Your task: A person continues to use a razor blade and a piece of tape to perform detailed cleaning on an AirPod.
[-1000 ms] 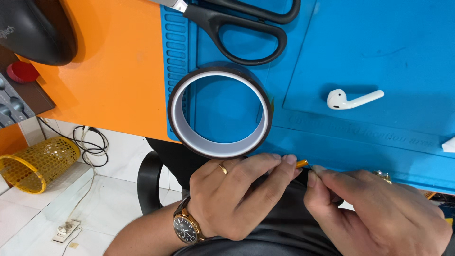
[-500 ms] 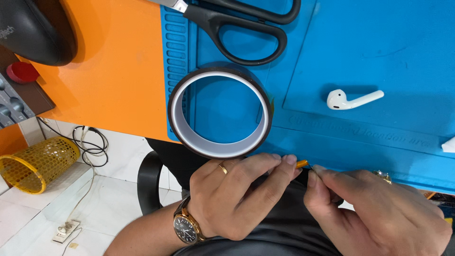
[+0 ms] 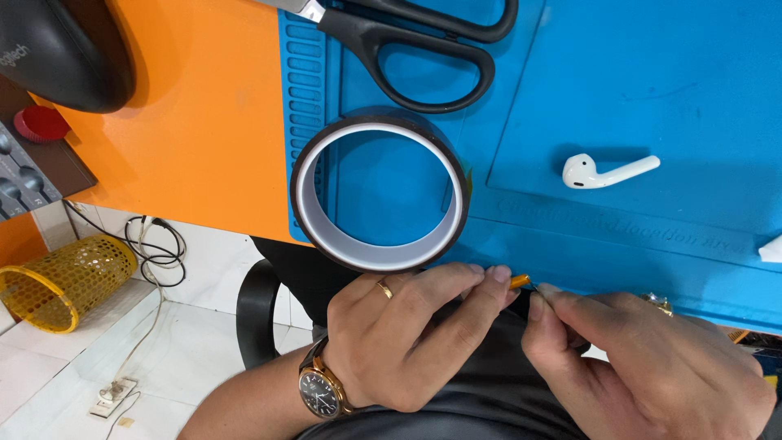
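My left hand (image 3: 411, 334), with a ring and a wristwatch, pinches a tiny orange piece (image 3: 520, 282) between thumb and forefinger at the near edge of the blue mat (image 3: 652, 90). My right hand (image 3: 643, 367) meets it fingertip to fingertip, gripping the same small piece from the right. Just above the left hand a large roll of amber tape (image 3: 380, 192) lies flat on the mat. A white earbud (image 3: 607, 171) lies on the mat to the right.
Black-handled scissors (image 3: 423, 37) lie at the mat's top. The mat sits on an orange table (image 3: 187, 106). A black rounded device (image 3: 65, 49) is at top left. Below on the tiled floor stand a yellow mesh basket (image 3: 65, 281) and cables (image 3: 155, 244).
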